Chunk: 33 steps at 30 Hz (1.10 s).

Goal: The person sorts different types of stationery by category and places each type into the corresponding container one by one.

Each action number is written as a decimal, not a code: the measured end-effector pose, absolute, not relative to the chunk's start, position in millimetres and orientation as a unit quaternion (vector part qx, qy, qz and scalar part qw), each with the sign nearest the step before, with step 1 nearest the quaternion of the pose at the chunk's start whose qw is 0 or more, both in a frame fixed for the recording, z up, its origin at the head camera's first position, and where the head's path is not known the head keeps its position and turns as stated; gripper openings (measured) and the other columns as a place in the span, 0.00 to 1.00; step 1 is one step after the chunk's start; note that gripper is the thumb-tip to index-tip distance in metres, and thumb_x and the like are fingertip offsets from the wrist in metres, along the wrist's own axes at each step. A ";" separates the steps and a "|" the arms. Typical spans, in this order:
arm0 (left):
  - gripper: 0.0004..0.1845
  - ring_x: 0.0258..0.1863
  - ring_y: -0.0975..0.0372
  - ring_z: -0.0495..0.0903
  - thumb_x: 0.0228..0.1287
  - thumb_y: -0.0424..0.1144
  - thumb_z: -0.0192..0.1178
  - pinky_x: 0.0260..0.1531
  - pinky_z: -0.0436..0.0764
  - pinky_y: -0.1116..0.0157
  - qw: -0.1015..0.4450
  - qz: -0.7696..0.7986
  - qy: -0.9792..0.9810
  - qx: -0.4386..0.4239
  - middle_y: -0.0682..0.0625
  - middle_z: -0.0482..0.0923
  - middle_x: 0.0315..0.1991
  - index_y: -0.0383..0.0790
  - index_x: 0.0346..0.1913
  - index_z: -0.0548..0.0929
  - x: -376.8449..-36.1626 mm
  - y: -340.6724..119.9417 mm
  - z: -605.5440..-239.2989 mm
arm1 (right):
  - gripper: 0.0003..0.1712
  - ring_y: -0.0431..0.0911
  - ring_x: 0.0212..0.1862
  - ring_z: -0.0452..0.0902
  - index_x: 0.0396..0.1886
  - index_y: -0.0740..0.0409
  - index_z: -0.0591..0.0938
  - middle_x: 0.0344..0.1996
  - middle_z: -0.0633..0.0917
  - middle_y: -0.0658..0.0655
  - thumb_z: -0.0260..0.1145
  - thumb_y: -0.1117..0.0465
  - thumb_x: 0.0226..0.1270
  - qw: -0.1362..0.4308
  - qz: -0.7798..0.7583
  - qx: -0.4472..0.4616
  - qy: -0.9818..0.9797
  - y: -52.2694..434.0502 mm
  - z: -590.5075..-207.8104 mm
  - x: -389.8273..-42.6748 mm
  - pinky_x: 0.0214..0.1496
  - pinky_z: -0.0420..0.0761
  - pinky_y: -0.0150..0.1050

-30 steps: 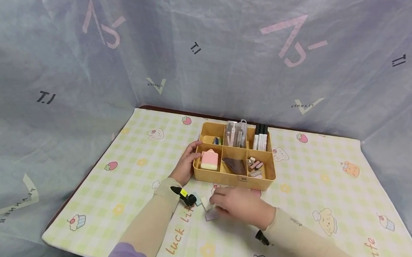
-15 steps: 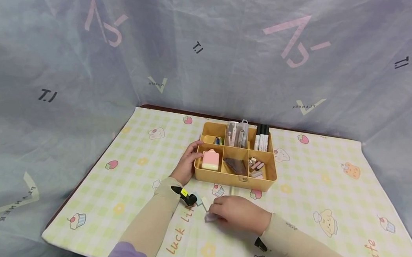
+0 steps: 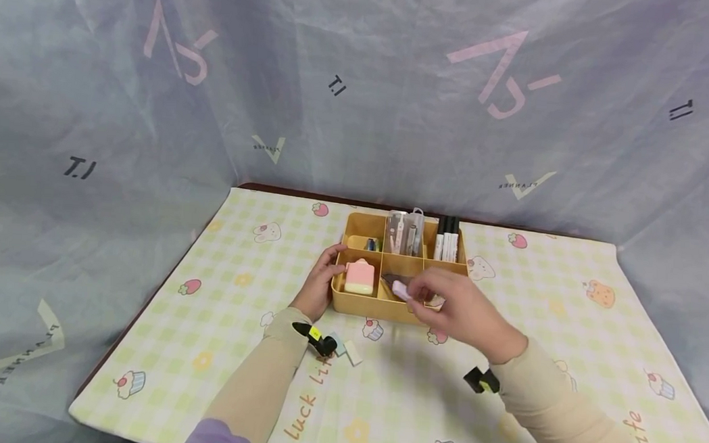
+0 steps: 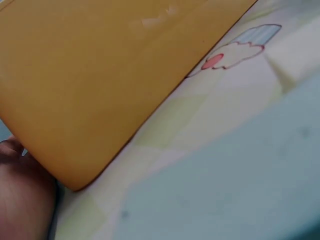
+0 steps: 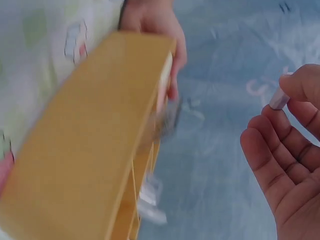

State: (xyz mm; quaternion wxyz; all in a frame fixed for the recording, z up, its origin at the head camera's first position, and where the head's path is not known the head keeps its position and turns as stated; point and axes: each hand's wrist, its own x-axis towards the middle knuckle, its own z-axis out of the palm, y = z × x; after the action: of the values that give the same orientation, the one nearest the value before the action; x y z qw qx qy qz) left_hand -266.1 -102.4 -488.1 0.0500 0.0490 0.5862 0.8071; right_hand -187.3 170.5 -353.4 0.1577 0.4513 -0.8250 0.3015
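My right hand (image 3: 455, 309) pinches a small lilac eraser (image 3: 400, 291) between thumb and fingertips, held over the front of a yellow six-compartment organizer box (image 3: 385, 310). In the right wrist view the same eraser (image 5: 279, 98) shows clear of the box. My left hand (image 3: 318, 288) grips the box's left end, its fingertips at the rim. On the cloth by my left wrist lie a white eraser (image 3: 353, 353) and a pale blue one, partly hidden by the wrist camera; the blue eraser (image 4: 225, 170) looms blurred in the left wrist view.
The box holds a pink-and-cream case (image 3: 360, 277), a dark triangular piece, black-capped markers (image 3: 447, 239) and a clear pen holder (image 3: 405, 233). My right hand covers most of the front-right compartment. A checked tablecloth (image 3: 236, 255) lies under everything; a grey curtain hangs behind.
My right hand has picked the lilac eraser up off the tablecloth and carried it forward over the front of the box. My left hand keeps its place on the box.
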 end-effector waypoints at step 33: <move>0.28 0.77 0.54 0.50 0.71 0.34 0.49 0.75 0.50 0.51 0.047 0.809 0.582 0.068 0.50 0.52 0.78 0.40 0.73 0.63 -268.0 -103.9 -490.4 | 0.03 0.55 0.38 0.80 0.33 0.58 0.86 0.31 0.86 0.53 0.71 0.62 0.62 0.097 0.188 0.254 -0.944 229.3 -396.6 -250.6 0.45 0.78 0.53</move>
State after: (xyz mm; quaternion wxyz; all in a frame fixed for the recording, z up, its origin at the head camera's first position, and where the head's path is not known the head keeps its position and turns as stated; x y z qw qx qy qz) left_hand -268.0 -103.9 -490.4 0.0468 0.0680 0.5819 0.8090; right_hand -250.6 229.3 -396.6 0.0969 0.2543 -0.9438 0.1878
